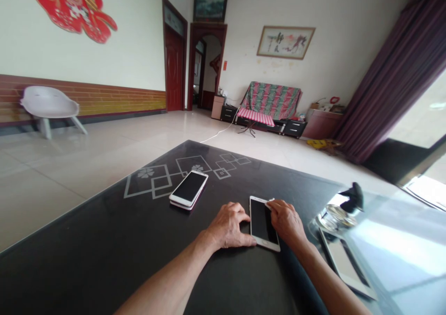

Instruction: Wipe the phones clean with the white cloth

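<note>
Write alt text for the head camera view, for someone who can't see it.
Two bare hands, left and right, touch opposite sides of a white phone lying screen up on a black table. Beyond the left hand, a second phone rests on another flat device; a white-framed tablet lies at right.

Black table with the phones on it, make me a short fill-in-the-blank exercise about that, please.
The phone lies ____ the left hand and the right hand.
The hand nearer the stacked devices is the ____ one.
The tabletop around them is ____ with grey squares and flowers.
The curtain at the side of the room is ____.

Missing words: between; left; black; purple
</note>
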A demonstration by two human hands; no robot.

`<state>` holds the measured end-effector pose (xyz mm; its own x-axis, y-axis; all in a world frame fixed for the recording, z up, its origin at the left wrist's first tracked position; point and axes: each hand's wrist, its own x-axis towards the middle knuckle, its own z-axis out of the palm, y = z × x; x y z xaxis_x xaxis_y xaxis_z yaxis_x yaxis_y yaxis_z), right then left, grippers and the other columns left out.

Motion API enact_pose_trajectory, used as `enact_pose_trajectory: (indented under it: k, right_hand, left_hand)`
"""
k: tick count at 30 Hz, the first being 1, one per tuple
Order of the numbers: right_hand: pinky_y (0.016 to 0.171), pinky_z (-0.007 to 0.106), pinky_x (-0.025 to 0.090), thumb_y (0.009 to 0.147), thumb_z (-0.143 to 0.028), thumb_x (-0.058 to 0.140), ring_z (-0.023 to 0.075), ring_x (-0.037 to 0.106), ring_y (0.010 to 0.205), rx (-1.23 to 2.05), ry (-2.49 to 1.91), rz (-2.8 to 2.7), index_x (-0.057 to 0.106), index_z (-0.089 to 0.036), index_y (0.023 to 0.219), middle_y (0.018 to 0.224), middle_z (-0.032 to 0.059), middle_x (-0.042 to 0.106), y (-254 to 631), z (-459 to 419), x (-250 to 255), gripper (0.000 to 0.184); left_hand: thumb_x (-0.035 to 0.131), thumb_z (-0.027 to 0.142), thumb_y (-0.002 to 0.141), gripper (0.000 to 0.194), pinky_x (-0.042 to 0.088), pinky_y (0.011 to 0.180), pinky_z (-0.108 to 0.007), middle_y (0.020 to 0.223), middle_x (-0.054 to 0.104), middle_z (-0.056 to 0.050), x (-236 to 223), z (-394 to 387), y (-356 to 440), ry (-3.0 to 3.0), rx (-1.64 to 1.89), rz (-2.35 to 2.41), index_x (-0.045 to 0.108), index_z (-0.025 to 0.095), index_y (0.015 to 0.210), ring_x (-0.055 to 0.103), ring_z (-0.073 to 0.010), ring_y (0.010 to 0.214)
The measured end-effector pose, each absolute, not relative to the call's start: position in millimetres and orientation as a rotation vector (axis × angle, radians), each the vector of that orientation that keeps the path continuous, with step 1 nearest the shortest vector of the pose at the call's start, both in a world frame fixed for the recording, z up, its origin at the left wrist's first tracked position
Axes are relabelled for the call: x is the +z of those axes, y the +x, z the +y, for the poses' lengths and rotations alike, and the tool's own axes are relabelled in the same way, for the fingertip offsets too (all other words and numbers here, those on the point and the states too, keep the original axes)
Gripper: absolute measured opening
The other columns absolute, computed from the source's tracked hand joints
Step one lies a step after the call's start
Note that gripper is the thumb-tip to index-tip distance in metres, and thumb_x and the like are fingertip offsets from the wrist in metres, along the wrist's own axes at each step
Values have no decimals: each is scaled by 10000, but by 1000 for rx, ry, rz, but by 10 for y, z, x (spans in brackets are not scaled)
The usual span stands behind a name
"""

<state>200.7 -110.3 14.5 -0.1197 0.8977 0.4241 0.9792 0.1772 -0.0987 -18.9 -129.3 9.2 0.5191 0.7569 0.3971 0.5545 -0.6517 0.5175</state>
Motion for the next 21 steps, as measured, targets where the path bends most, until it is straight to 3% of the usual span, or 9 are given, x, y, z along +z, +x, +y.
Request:
enact_pose_trajectory:
  k: [21]
  right_hand:
    - [848, 336, 468, 846, -166, 422, 206, 597, 953, -266, -1516, -2091, 675, -226, 994, 1017, 59, 665, 1999, -1921, 89, 299]
  left_hand:
    - [802, 526, 556, 509, 454, 839, -351, 928, 602, -35, 58, -1293, -175, 2445, 918, 1091, 713, 215, 949, 545, -226, 903]
